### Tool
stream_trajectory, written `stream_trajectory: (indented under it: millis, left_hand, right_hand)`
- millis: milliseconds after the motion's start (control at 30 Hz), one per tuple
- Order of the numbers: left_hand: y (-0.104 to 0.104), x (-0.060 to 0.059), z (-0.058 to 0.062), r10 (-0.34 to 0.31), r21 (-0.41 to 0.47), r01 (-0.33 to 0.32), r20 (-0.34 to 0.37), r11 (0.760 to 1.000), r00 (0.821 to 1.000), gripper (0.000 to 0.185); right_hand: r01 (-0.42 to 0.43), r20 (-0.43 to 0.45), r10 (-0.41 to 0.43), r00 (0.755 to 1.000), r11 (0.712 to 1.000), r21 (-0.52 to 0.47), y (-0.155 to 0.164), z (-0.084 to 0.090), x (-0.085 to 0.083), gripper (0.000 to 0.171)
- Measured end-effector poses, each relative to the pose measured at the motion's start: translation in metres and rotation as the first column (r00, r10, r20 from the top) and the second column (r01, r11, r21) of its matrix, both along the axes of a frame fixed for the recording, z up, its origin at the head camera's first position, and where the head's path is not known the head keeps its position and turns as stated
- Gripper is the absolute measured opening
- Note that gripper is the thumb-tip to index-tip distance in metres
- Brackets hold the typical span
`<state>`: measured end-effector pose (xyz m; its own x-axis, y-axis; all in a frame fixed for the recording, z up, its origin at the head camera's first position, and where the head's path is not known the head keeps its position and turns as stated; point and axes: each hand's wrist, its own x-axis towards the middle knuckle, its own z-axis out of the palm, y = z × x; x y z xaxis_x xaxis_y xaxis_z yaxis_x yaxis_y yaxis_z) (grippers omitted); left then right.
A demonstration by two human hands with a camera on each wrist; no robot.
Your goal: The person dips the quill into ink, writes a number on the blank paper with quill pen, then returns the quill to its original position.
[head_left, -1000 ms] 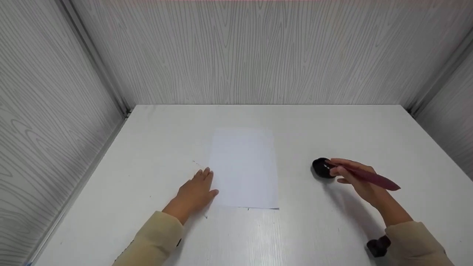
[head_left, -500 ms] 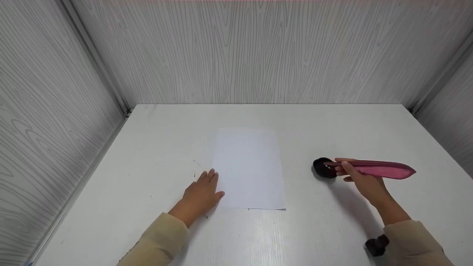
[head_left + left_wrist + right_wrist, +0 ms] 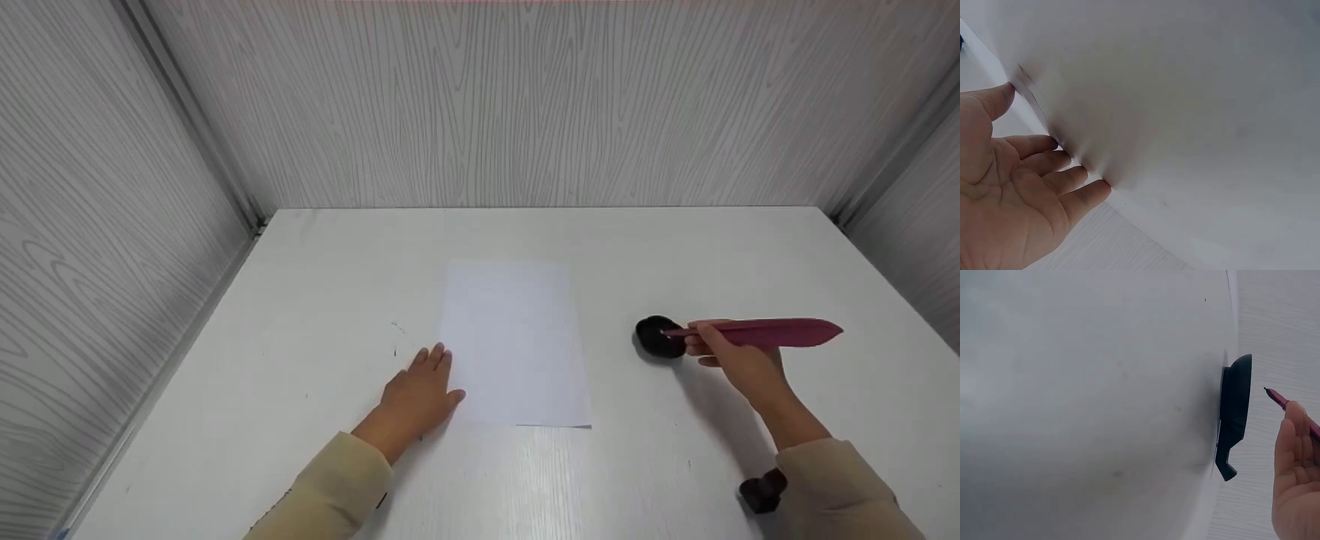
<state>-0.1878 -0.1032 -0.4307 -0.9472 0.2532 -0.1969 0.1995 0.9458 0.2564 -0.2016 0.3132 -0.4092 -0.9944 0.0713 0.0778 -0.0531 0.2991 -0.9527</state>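
Observation:
My left hand lies flat at the left edge of a white sheet of paper, fingers straight. In the left wrist view its fingertips press along the sheet's edge. My right hand pinches a dark pink, feather-shaped quill pen. Its narrow end points left over a small, round black dish to the right of the paper. From the right wrist view, the pen's dark tip is held a little above the rim of the dish, apart from it.
A small black block-like object sits on the table near the right sleeve, partly hidden by it. Dark specks mark the white table left of the paper. Grey wood-grain panels stand at the back and both sides.
The quill pen's feather end has swung up and away, so the pen now lies nearly level across the view. My left hand and the paper have shifted slightly right.

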Motion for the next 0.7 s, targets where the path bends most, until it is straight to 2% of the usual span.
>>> stream_trajectory:
  millis: [367, 700]
  left_hand:
    - [0.011, 0.007, 0.004, -0.016, -0.017, 0.016, -0.012, 1.0, 1.0, 0.065]
    - [0.017, 0.011, 0.002, -0.015, -0.019, 0.016, 0.005, 1.0, 1.0, 0.066]
  right_hand:
    - [0.016, 0.066, -0.016, 0.998, 1.0, -0.005, -0.001, -0.002, -0.002, 0.05]
    - [-0.028, 0.105, 0.024, 0.994, 0.999, 0.04, 0.002, -0.003, -0.001, 0.054]
